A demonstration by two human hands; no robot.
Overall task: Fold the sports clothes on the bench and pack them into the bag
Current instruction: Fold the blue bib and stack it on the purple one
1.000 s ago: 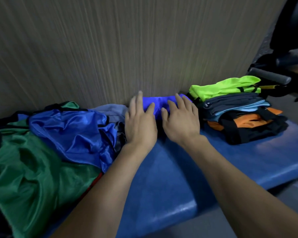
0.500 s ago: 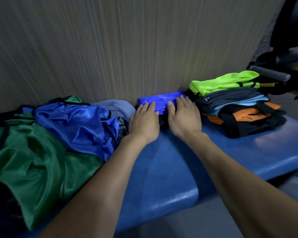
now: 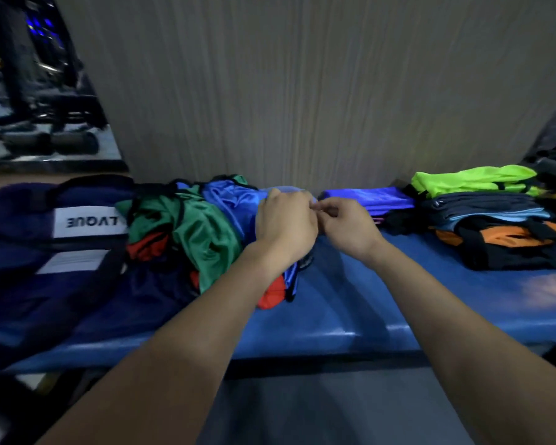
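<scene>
On the blue bench we keep the navy bag left, the unfolded heap beside it and the folded stack right, so our left hand and right hand, fingers curled, pinch the heap's pale grey-blue garment for folding.

Dim, bluish indoor light. Soft sheen along the front edge of the padded blue vinyl table, forearm shadows across it. Whole frame slightly motion-blurred; white label text on the dark navy fabric bag smeared. Wide-angle bending at edges; dark gym equipment top left unfocused.
</scene>
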